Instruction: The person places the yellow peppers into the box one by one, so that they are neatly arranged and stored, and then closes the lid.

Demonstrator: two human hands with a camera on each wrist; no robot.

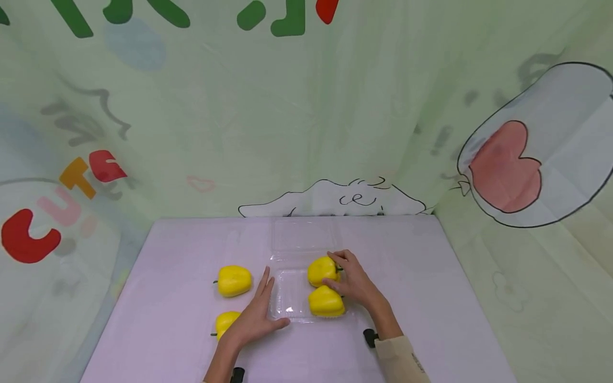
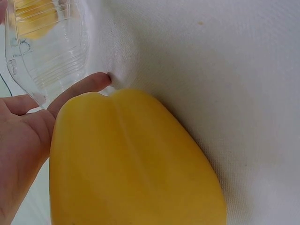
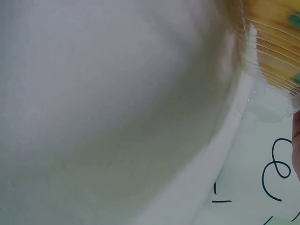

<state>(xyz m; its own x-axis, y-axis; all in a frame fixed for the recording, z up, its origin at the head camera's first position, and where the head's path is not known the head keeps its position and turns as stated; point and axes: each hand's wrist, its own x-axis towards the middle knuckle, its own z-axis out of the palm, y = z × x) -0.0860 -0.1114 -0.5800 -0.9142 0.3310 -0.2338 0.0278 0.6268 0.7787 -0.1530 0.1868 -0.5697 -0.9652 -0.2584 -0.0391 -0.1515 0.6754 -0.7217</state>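
A clear plastic clamshell box [image 1: 290, 292] lies with its lid [image 1: 305, 235] folded back. Two yellow bell peppers sit in its right half, a far one [image 1: 321, 271] and a near one [image 1: 326, 302]. My right hand [image 1: 356, 284] grips the far pepper, fingers at its far side and thumb between the two. My left hand [image 1: 255, 318] is spread at the box's left edge, holding nothing. Beside that hand, a lower-left pepper [image 1: 225, 321] is partly hidden by it in the head view; the left wrist view shows this pepper [image 2: 131, 164] large and close.
Another yellow pepper [image 1: 234, 281] rests on the table left of the box, its stem pointing left. A pale cloth covers the table [image 1: 397, 255]. Printed fabric walls [image 1: 230, 133] rise at the back and both sides.
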